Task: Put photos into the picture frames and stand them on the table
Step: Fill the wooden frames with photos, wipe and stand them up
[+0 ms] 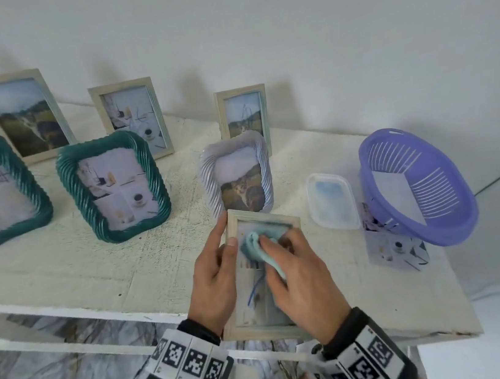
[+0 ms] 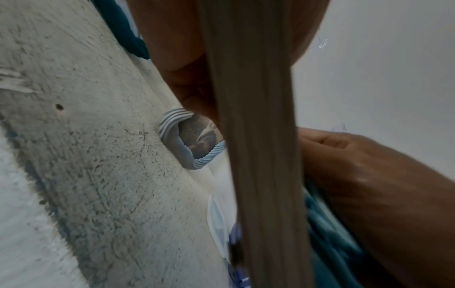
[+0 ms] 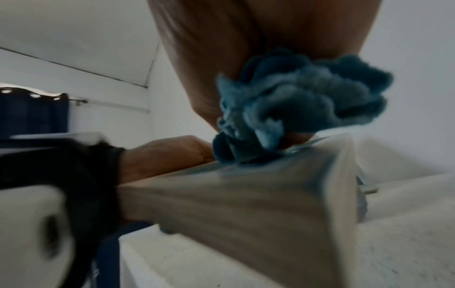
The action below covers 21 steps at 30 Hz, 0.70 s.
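Observation:
A pale wooden picture frame (image 1: 257,329) with a photo in it is held tilted above the table's front edge. My left hand (image 1: 214,274) grips its left side, thumb on the front; that edge (image 2: 256,155) fills the left wrist view. My right hand (image 1: 299,275) bunches a teal cloth (image 1: 255,246) and presses it on the frame's glass. In the right wrist view the cloth (image 3: 295,105) sits against the frame (image 3: 258,196). Several filled frames stand behind, the nearest a white ribbed frame (image 1: 235,175) with a cat photo.
Two green twisted frames (image 1: 113,186) and three wooden frames (image 1: 132,119) stand along the white table (image 1: 93,269) by the wall. At right lie a clear plastic box (image 1: 332,200), a purple basket (image 1: 415,185) and a loose photo (image 1: 395,249).

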### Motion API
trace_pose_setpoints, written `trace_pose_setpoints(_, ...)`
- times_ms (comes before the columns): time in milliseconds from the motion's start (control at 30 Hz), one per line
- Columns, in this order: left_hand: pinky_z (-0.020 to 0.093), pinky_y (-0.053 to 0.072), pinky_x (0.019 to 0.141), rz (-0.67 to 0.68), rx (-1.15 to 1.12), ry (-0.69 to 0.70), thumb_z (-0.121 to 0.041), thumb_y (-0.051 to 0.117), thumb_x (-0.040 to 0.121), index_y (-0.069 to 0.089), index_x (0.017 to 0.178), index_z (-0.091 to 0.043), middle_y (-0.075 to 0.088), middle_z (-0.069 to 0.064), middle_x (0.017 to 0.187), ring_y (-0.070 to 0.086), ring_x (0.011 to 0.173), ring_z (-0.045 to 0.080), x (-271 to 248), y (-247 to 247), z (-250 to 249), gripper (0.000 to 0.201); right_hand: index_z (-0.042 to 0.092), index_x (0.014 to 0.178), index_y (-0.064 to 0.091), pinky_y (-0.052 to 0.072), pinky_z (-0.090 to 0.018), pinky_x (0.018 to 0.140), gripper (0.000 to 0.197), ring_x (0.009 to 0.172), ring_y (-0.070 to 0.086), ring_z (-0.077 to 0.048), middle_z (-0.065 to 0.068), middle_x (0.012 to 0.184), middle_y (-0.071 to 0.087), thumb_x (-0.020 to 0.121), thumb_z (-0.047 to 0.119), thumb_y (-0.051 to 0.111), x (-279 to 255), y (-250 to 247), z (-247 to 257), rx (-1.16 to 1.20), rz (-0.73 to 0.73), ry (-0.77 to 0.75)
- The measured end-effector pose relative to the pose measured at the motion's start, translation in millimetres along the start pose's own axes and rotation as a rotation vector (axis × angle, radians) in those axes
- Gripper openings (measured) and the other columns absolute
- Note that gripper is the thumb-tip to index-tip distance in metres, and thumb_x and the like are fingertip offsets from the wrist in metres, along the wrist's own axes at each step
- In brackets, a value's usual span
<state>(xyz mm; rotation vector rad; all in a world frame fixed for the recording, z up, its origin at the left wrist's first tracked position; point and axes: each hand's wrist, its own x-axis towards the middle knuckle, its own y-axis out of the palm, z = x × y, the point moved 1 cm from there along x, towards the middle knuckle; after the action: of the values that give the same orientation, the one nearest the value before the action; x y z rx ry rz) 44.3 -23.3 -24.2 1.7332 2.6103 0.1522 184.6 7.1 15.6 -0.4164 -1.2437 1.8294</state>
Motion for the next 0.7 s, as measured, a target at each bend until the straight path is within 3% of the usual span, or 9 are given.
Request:
trace_pose_setpoints(67,0.012,0.049,0.084,0.018,-0.013,-0.002,-0.006,0.040,0.103,0.041,0.142,-0.024,0.073,-0.022,0.097,0.065,0.099,-0.003,1,-5,0,0.043,0.015,0.128,0.054,0.045,-0.021,0.075,0.040,0.088,0.052,-0.017,-0.003,0.107,0.043,0.088,0.013,0.053,-9,-2,8,0.006,0.128,-0.083)
trace_pose_setpoints(133,0.009,0.048,0.073,0.041,0.001,0.002,-0.002,0.039,0.103,0.039,0.143,-0.021,0.066,-0.003,0.077,0.064,0.081,-0.008,0,-9,0,0.044,0.015,0.127,0.055,0.048,-0.023,0.080,0.040,0.093,0.052,-0.017,-0.004,0.110,0.045,0.087,0.011,0.055,-14,-6,7,-0.069,0.214,-0.129)
trace_pose_setpoints(167,0.009,0.048,0.071,0.046,0.010,0.003,-0.002,0.040,0.103,0.038,0.143,-0.020,0.064,-0.002,0.074,0.063,0.077,-0.009,-1,-10,0,0.045,0.015,0.126,0.055,0.051,-0.026,0.080,0.041,0.092,0.052,-0.019,-0.005,0.111,0.046,0.086,0.009,0.058,-12,-8,2,-0.113,0.225,-0.127)
trace_pose_setpoints(267,0.026,0.054,0.076,0.025,0.031,0.012,-0.012,0.044,0.102,0.039,0.145,-0.025,0.071,-0.006,0.086,0.063,0.080,0.008,-3,-11,-1,0.045,0.012,0.128,0.054,0.054,-0.028,0.073,0.044,0.089,0.053,-0.021,-0.007,0.111,0.047,0.085,0.007,0.061,6,-13,-9,-0.201,0.165,-0.035)
trace_pose_setpoints(367,0.034,0.046,0.058,-0.014,0.068,0.014,-0.022,0.047,0.103,0.040,0.145,-0.032,0.055,0.001,0.067,0.047,0.059,0.014,0,-16,6,0.044,0.011,0.129,0.053,0.051,-0.024,0.073,0.043,0.091,0.052,-0.018,-0.006,0.113,0.046,0.087,0.008,0.059,7,-8,7,-0.191,0.176,-0.048)
trace_pose_setpoints(467,0.048,0.045,0.050,-0.006,0.040,0.004,-0.037,0.050,0.098,0.042,0.145,-0.037,0.045,0.009,0.061,0.044,0.057,0.020,5,-22,8,0.047,0.013,0.128,0.053,0.051,-0.025,0.075,0.039,0.094,0.049,-0.016,-0.004,0.111,0.045,0.089,0.012,0.052,-14,-8,29,-0.106,0.323,-0.148)
trace_pose_setpoints(500,0.048,0.047,0.051,0.000,0.034,0.004,-0.034,0.050,0.100,0.041,0.146,-0.034,0.047,0.007,0.061,0.047,0.057,0.019,5,-23,6,0.047,0.014,0.127,0.054,0.053,-0.026,0.073,0.039,0.094,0.050,-0.017,-0.003,0.110,0.045,0.088,0.013,0.052,-15,-12,27,-0.111,0.331,-0.160)
trace_pose_setpoints(600,0.023,0.045,0.051,-0.027,0.060,0.041,-0.021,0.047,0.102,0.038,0.147,-0.026,0.051,-0.013,0.058,0.045,0.054,0.004,4,-19,3,0.046,0.013,0.126,0.056,0.057,-0.032,0.068,0.044,0.091,0.052,-0.020,-0.006,0.111,0.048,0.083,0.005,0.063,2,-18,4,-0.185,0.239,-0.092)
trace_pose_setpoints(700,0.023,0.039,0.052,-0.032,0.050,0.039,-0.027,0.048,0.102,0.040,0.144,-0.035,0.047,-0.007,0.057,0.040,0.052,0.009,8,-18,2,0.044,0.011,0.130,0.054,0.056,-0.031,0.076,0.045,0.096,0.053,-0.022,-0.007,0.116,0.046,0.085,0.005,0.061,11,-17,9,-0.190,0.193,-0.043)
